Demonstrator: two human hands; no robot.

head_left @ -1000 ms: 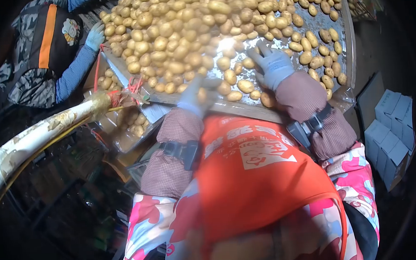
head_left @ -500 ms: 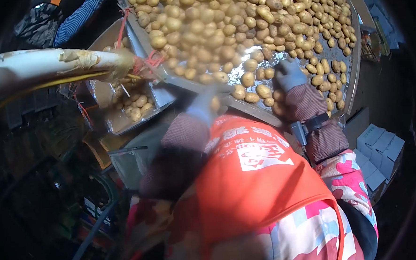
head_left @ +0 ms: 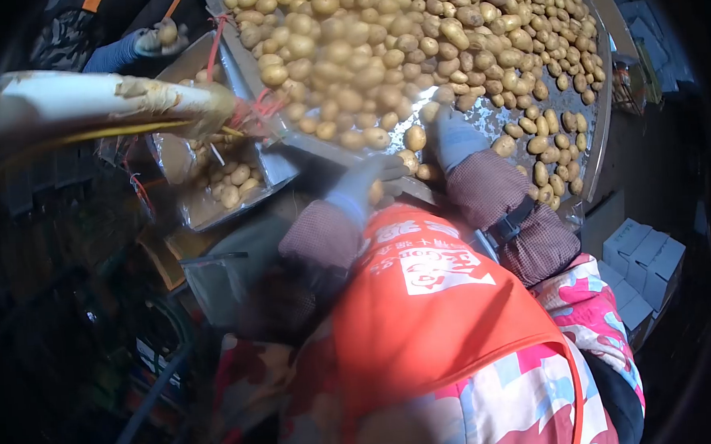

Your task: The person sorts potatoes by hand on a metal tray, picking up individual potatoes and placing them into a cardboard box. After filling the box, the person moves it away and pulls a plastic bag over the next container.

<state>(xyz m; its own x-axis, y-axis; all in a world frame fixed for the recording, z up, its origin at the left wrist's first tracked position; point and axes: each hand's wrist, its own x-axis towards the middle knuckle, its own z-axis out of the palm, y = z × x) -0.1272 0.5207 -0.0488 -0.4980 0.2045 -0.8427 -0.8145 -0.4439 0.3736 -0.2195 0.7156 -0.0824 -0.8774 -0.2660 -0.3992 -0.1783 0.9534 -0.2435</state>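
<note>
My left hand (head_left: 367, 179), in a grey-blue glove, is at the near wooden edge of the sorting table. Its fingers are closed round a potato (head_left: 376, 193) that shows under the palm, and the fingertips point at another potato (head_left: 409, 162) on the table. My right hand (head_left: 457, 140), gloved the same way, rests on the table surface with its fingers stretched forward and partly hidden behind its back. Beside those fingers lies a potato (head_left: 428, 111), with one more potato (head_left: 415, 137) a little nearer. A large heap of potatoes (head_left: 458, 32) covers the far part.
Left of the table stands a lined carton (head_left: 198, 218) with potatoes inside. A white pipe (head_left: 108, 106) tied with red string crosses above it. A co-worker's gloved hand (head_left: 161, 41) holds a potato at top left. White boxes (head_left: 645, 259) are stacked at right.
My right hand has moved left across the table, and the potatoes between my hands have shifted or become covered. My left hand barely moved. The co-worker's hand has come into view with a potato.
</note>
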